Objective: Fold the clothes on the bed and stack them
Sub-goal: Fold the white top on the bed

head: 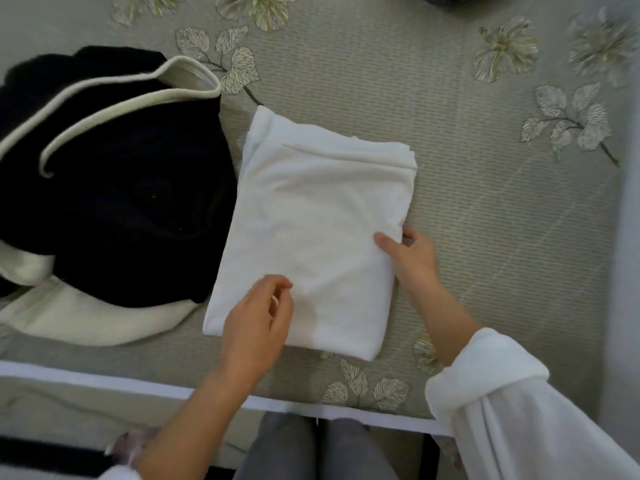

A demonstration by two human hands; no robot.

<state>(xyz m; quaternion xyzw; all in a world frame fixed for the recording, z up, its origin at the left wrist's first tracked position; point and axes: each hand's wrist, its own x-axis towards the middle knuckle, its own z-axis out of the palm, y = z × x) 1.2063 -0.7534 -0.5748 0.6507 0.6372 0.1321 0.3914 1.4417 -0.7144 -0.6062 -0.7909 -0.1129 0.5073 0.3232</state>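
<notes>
A white garment (311, 216) lies folded into a neat rectangle on the bed, near its front edge. My right hand (410, 258) grips the rectangle's right edge, thumb on top and fingers tucked beneath. Over its near-left corner hovers my left hand (258, 320), fingers loosely curled and holding nothing. To the left sits a black garment with cream trim (114, 188), bunched up and unfolded, with a cream piece (86, 320) sticking out beneath it.
The bed cover (502, 220) is grey-green with leaf and flower prints. A white bed rail (104, 379) runs along the front edge. My legs in grey trousers (311, 452) stand against it. Bare cover extends to the right of the folded garment.
</notes>
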